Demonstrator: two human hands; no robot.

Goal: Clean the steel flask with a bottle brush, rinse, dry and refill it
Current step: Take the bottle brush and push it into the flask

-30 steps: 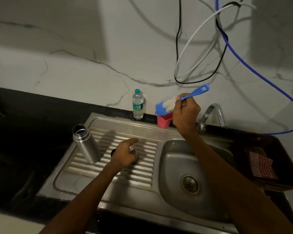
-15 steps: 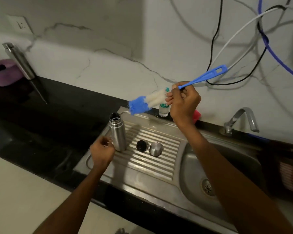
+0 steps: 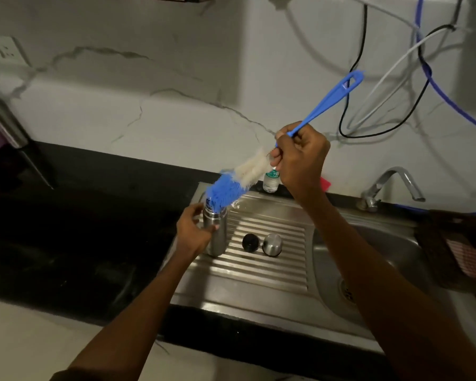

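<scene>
- While the left hand wraps round the flask (upright on the sink's draining board), it likely steadies it.
- The right hand grips the brush slanted, its blue tip at the flask's mouth, probably to feed it in.

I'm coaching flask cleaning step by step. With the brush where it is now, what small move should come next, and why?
Probably push the bottle brush down into the steel flask. Its blue tip sits right at the open mouth, the left hand grips the upright flask on the drainboard, and the right hand holds the handle at a slant.
</scene>
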